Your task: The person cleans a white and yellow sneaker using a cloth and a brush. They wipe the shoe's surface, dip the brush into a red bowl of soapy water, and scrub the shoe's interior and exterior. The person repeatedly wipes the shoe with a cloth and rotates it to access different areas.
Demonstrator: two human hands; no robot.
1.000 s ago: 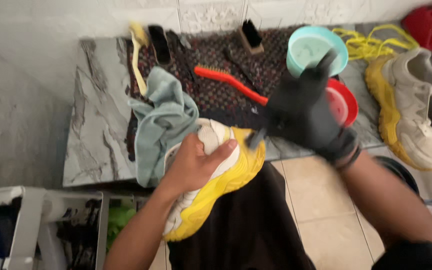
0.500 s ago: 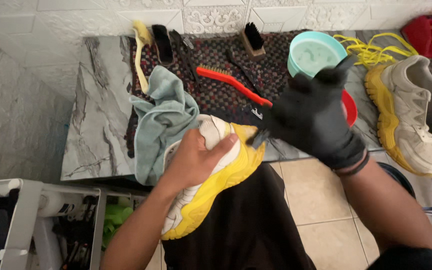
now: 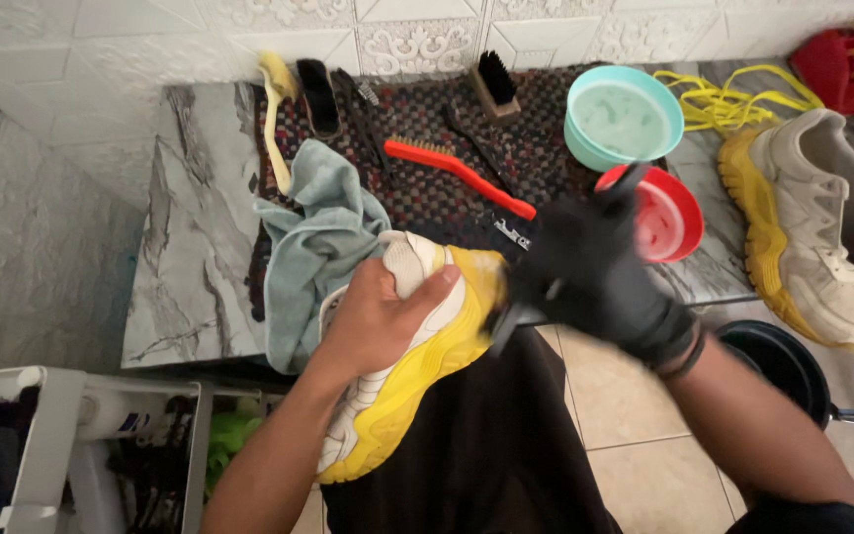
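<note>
Scrubbing is underway: yellow-soled sneaker (image 3: 417, 346) is gripped by bare left hand (image 3: 378, 316); gloved right hand (image 3: 595, 282) is closed around a small brush (image 3: 502, 321); its mate (image 3: 812, 227) is still grimy.

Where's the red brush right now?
In the head view, the red brush lies on the dark mat at the middle of the marble table, between the grey cloth on its left and the teal bowl on its right.

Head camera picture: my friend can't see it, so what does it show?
A bare left hand holds a yellow-soled sneaker while the black-gloved right hand works at its toe. Behind, a marble bench holds brushes, two bowls and another sneaker.
</note>
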